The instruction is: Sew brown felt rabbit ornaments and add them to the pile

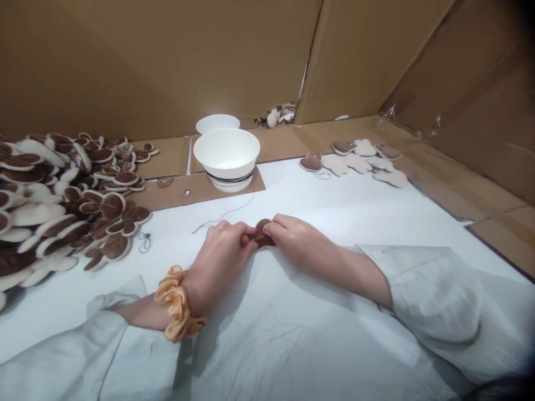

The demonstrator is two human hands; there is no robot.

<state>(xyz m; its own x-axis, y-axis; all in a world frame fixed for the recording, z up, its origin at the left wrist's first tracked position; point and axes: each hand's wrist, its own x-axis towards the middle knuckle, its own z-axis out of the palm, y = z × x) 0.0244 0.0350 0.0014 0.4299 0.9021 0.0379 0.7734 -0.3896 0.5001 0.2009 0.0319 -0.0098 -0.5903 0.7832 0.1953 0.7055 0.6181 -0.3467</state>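
Observation:
Between my two hands is a small brown plush piece [263,227], held low over the white tabletop. My left hand [223,256], with an orange scrunchie [178,303] at its wrist, pinches the piece's left side between thumb and fingers. From the right, my right hand [295,239] grips the other side, its fingers curled inward. Parts of the piece are hidden behind my fingers. A dark thread [228,213] lies curved on the table just beyond my left hand, running up towards the white bowl [228,153], which has black thread wound around it.
On the left rises a large heap of brown and cream plush pieces [112,206], with a small thread tangle [144,242] beside it. Several more flat pieces [357,162] lie at the back right. A second white bowl [217,122] stands behind the first. Cardboard walls [167,67] enclose the table.

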